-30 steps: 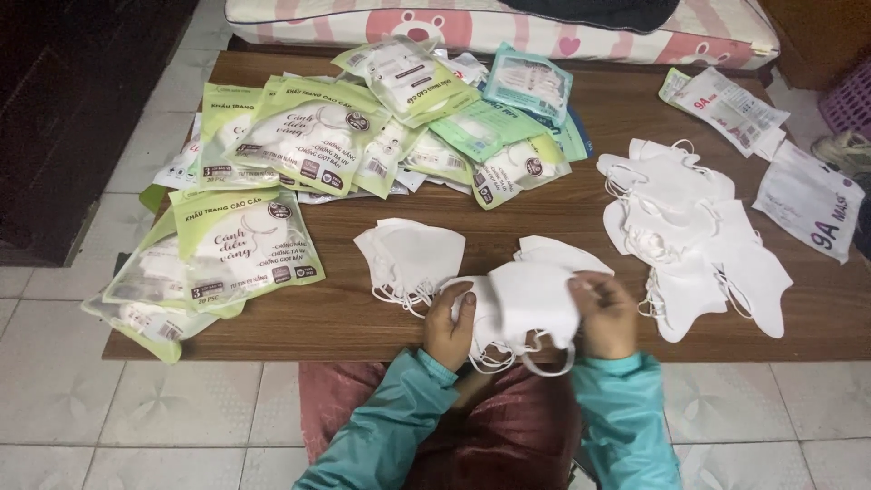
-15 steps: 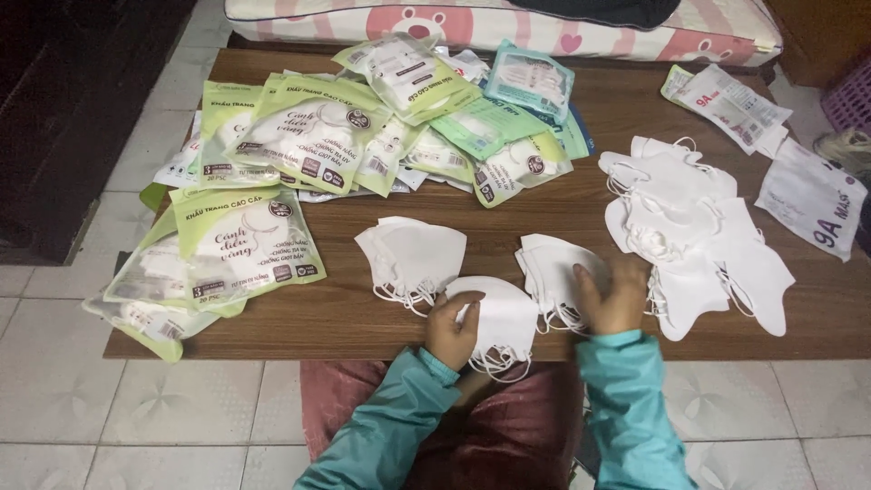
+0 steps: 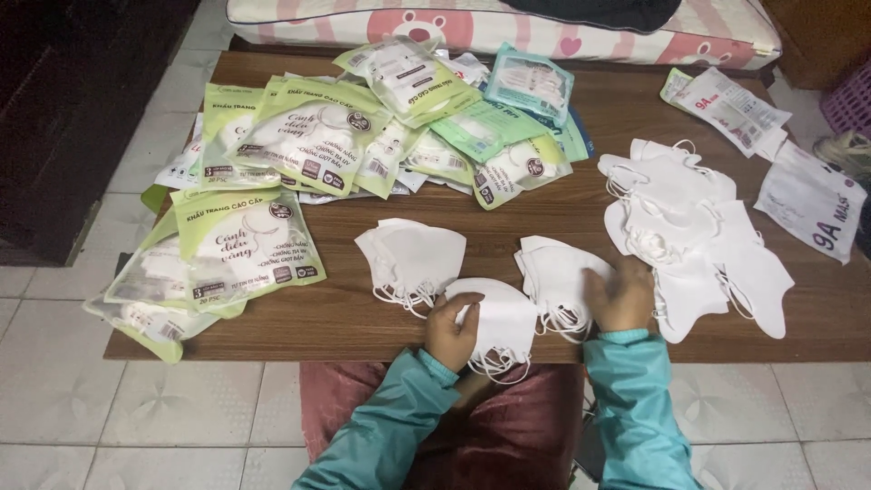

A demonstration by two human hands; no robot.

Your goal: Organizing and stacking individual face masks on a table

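Observation:
My left hand (image 3: 451, 330) grips a folded white face mask (image 3: 497, 324) at the near edge of the brown wooden table (image 3: 562, 209), its ear loops hanging over the edge. My right hand (image 3: 622, 294) rests flat on a small stack of white masks (image 3: 555, 275) just right of it. Another stack of white masks (image 3: 411, 257) lies to the left, apart from both hands. A larger loose pile of white masks (image 3: 685, 231) spreads out to the right of my right hand.
Many green and white packaged mask bags (image 3: 308, 145) cover the table's left and back. Clear printed packets (image 3: 812, 200) lie at the far right. A pink patterned mattress (image 3: 435, 23) lies behind the table. Tiled floor (image 3: 181, 417) surrounds it.
Both hands held one mask up a second ago. The right hand let go and moved right onto the small stack. The left hand lowered its mask to the table edge.

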